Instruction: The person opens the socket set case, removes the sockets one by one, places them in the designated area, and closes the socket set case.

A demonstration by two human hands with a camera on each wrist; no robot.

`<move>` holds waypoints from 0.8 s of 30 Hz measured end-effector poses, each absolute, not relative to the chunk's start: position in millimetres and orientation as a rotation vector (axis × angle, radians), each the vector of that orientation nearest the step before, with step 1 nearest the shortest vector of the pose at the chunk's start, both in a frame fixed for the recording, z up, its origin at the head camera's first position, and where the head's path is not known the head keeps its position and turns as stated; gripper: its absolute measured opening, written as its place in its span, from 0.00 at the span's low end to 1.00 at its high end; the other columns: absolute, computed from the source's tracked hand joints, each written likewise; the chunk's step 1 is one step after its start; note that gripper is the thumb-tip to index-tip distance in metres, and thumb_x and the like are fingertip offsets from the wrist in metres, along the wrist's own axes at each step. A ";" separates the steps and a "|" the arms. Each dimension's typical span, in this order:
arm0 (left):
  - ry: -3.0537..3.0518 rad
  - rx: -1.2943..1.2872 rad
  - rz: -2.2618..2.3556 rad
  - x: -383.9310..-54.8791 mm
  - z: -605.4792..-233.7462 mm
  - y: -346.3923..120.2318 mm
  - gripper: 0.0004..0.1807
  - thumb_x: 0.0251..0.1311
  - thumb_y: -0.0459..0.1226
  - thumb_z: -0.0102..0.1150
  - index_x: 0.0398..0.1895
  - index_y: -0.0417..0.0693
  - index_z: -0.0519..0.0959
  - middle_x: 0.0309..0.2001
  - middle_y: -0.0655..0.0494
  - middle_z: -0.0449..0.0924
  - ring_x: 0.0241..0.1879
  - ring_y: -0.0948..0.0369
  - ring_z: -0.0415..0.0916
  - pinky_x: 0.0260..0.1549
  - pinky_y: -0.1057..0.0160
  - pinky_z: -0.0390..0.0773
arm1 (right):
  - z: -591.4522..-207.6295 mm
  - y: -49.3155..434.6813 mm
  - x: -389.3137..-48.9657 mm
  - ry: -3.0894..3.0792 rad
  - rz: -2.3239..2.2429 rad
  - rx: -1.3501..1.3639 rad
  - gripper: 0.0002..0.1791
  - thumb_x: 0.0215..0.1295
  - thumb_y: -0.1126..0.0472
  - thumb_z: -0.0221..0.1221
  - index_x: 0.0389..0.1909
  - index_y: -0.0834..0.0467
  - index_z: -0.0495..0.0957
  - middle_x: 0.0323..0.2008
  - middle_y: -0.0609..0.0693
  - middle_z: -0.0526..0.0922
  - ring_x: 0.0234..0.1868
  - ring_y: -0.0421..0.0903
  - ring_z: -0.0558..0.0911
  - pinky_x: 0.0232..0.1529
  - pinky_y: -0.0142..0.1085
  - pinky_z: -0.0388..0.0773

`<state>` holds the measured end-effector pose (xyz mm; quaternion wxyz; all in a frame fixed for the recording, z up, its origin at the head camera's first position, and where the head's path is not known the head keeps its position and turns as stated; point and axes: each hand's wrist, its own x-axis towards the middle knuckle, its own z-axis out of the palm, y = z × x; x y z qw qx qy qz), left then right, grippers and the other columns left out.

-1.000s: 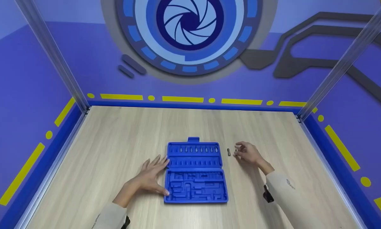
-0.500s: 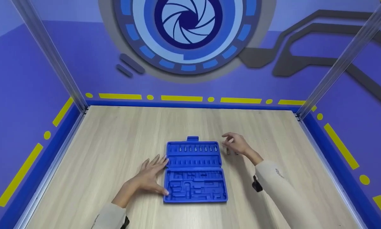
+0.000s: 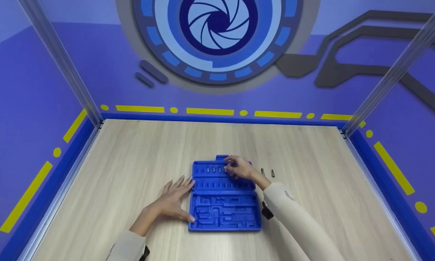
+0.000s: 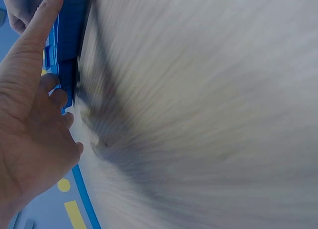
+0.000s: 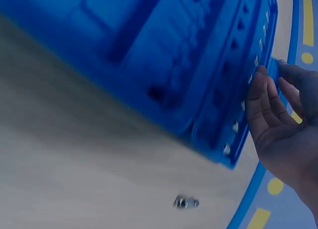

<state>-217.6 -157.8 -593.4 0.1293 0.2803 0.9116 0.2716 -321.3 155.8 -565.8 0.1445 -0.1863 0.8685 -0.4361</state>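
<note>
An open blue plastic tool case (image 3: 224, 230) lies on the table, its upper half holding a row of small metal bits (image 3: 213, 169). My left hand (image 3: 172, 203) rests spread along the case's left side, thumb at the lower corner and fingers at the upper half. My right hand (image 3: 241, 167) is over the upper row, hiding part of it. In the right wrist view, the right hand's fingers (image 5: 256, 90) are at the case edge beside the bits, apart from the thumb; I see nothing held there. Two loose metal bits (image 3: 273, 173) lie right of the case.
The wooden table (image 3: 148, 152) runs under the case. Blue printed walls (image 3: 210, 98) close off the back and both sides, with metal posts (image 3: 70, 69) at the corners. The lower case half has moulded recesses.
My right hand has moved left from the loose bits to above the case's upper row. Both loose bits now lie uncovered on the table. The left hand stays in place.
</note>
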 end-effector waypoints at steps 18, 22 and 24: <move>2.654 0.817 0.779 -218.0 -593.2 -158.5 0.74 0.35 0.63 0.81 0.82 0.43 0.51 0.82 0.41 0.46 0.81 0.35 0.37 0.75 0.26 0.37 | -588.2 87.3 -312.3 2.586 -1.313 -0.458 0.17 0.72 0.65 0.60 0.58 0.67 0.79 0.31 0.57 0.86 0.14 0.36 0.74 0.13 0.29 0.76; 2.649 0.819 0.799 -217.7 -593.8 -158.8 0.73 0.35 0.62 0.82 0.82 0.43 0.51 0.82 0.41 0.46 0.81 0.35 0.37 0.74 0.26 0.36 | -587.7 79.6 -313.5 2.706 -1.131 -0.420 0.17 0.73 0.62 0.60 0.58 0.64 0.81 0.32 0.54 0.86 0.12 0.34 0.72 0.15 0.27 0.74; 2.641 0.815 0.809 -216.9 -594.3 -159.4 0.73 0.35 0.62 0.82 0.82 0.43 0.51 0.82 0.41 0.46 0.81 0.35 0.37 0.74 0.26 0.36 | -587.2 75.9 -313.2 2.748 -1.028 -0.402 0.17 0.73 0.60 0.60 0.58 0.62 0.82 0.34 0.53 0.87 0.13 0.33 0.72 0.18 0.26 0.73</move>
